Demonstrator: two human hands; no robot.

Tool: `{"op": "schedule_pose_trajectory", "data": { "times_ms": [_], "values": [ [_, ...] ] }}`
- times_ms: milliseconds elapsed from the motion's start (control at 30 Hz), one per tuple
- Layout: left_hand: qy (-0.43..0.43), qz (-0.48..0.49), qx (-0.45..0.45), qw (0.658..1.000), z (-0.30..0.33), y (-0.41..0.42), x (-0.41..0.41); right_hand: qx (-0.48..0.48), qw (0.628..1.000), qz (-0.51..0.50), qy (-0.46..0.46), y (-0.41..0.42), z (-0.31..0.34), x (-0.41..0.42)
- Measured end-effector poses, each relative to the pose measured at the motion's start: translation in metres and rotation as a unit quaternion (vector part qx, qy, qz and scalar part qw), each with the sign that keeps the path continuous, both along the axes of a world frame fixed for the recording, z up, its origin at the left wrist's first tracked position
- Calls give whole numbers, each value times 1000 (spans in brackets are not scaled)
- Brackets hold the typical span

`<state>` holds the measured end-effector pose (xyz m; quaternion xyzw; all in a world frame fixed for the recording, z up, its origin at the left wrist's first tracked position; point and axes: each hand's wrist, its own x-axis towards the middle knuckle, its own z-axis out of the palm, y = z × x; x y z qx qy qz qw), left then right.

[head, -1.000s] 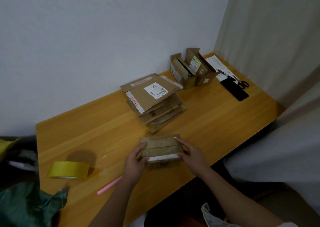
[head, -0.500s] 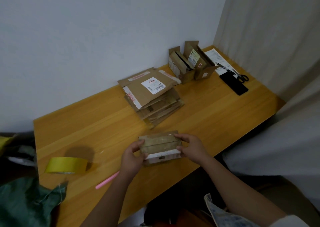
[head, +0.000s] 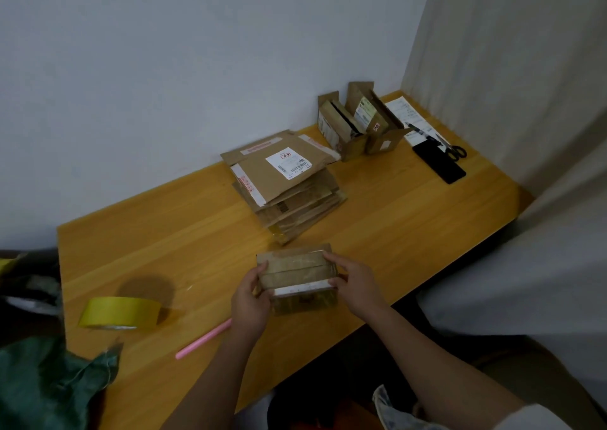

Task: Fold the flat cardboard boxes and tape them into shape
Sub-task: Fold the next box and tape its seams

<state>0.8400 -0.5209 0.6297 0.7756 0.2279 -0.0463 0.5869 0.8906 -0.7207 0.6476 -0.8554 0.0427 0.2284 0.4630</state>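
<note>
Our left hand (head: 251, 301) and right hand (head: 356, 287) clamp the small brown taped cardboard box (head: 297, 277) by its ends, fingers curled round it; we should keep it square.

A wooden table (head: 410, 219) stood against a pale wall (head: 197, 68), with a light curtain (head: 525, 68) hanging at its right end. Near that far right corner lay a black phone (head: 438, 163), 1 pair of black-handled scissors (head: 455, 150), a pen (head: 418, 130) and a printed paper sheet (head: 405, 109) under them. A pink stick (head: 203, 339) lay near the table's front edge. Crumpled green fabric (head: 42, 387) sat at the lower left.
</note>
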Motion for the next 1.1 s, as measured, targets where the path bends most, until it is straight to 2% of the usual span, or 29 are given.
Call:
{"op": "schedule_pose_trajectory", "data": {
  "times_ms": [267, 400, 500, 667, 800, 900, 1000, 1100],
  "values": [
    [-2, 46, 34, 998, -16, 1, -5, 24, 998, 55, -34, 7, -5, 9],
    [56, 37, 38, 997, -25, 8, -12, -61, 991, 117, 17, 4, -12, 11],
    [88, -3, 54, 995, -20, 9, -14, -38, 994, 88, 62, 1, -21, 5],
    [99, 21, 21, 995, -22, 10, -13, -13, 997, 60, 55, 3, -29, 2],
    [90, 81, 24, 992, -26, 5, -5, -5, 998, 55, 28, 0, -35, 4],
    [79, 123, 63, 987, -22, -3, 4, -8, 1000, -7, -12, 3, -39, 8],
    [115, 183, 99, 971, -21, -8, 15, -38, 996, -67, -45, 12, -42, 9],
    [160, 221, 94, 958, -24, -7, 23, -42, 992, -111, -31, 16, -43, 15]
  ]
}}
